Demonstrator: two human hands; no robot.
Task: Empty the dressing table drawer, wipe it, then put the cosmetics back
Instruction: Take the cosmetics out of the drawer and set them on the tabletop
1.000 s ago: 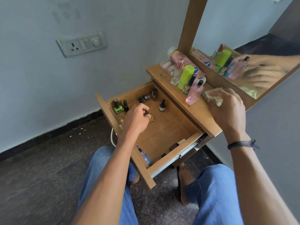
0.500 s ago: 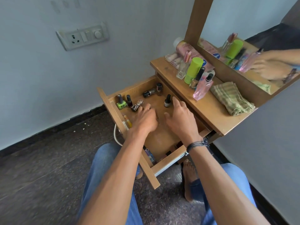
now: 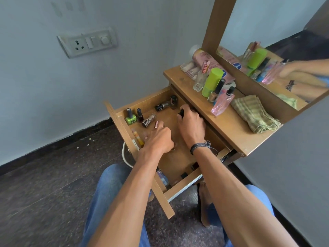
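The right hand (image 3: 191,124), having left the cloth (image 3: 254,114) on the tabletop (image 3: 229,132), now grips a black-capped bottle (image 3: 181,112) in the drawer (image 3: 178,157); the left hand (image 3: 158,139) pinches a pink-capped one (image 3: 156,124). Emptying continues.

Cloth (image 3: 254,114) on tabletop (image 3: 229,127), right of open drawer (image 3: 179,157).

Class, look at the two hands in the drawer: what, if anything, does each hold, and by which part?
The right hand grips a small black-capped bottle around its body. The left hand pinches a small pinkish item by its lower end.
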